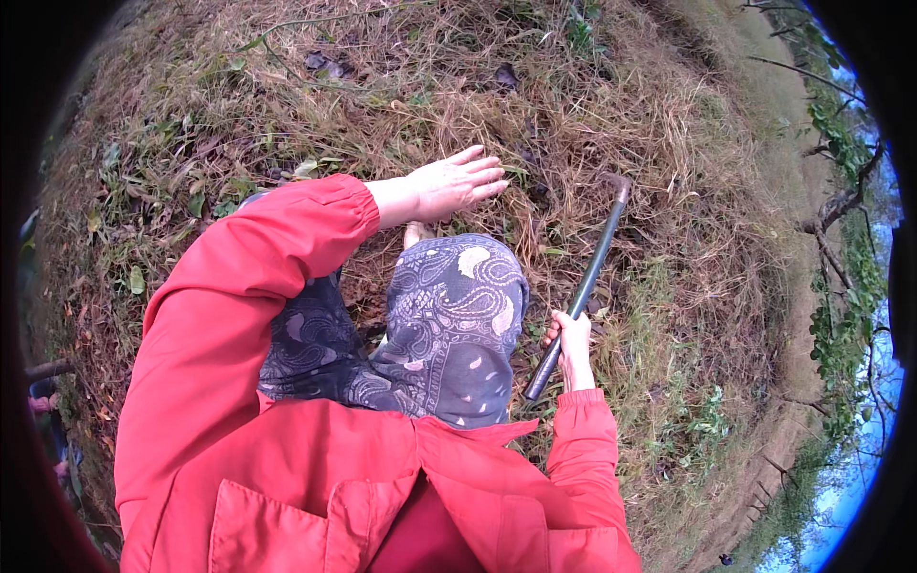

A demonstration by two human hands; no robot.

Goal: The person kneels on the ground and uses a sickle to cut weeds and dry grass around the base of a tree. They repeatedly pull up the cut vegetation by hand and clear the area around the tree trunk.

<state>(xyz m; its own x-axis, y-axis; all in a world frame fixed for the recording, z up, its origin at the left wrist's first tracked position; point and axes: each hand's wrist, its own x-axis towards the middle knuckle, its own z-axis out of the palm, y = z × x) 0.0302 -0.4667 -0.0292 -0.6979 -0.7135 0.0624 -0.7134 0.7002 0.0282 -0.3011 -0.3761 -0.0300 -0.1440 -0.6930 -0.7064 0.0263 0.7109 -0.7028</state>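
My right hand (573, 342) grips the lower part of a dark green handle. It belongs to a hand tool (600, 247), which slants up and away to the right. At its far end a brownish metal head (620, 185) bends to the left in the dry grass; its blade is partly hidden, so I cannot tell whether it is a sickle or a small hoe. My left hand (453, 188) holds nothing. It is stretched out above the dry grass (458, 122), palm down, fingers extended and slightly apart, just beyond my knee.
My bent knee in paisley trousers (458, 315) lies between the two hands. A thin green vine (315, 25) crosses the grass at the top. Dark dead leaves (506, 75) lie farther off. Bare branches (834, 215) and green foliage stand at the right edge.
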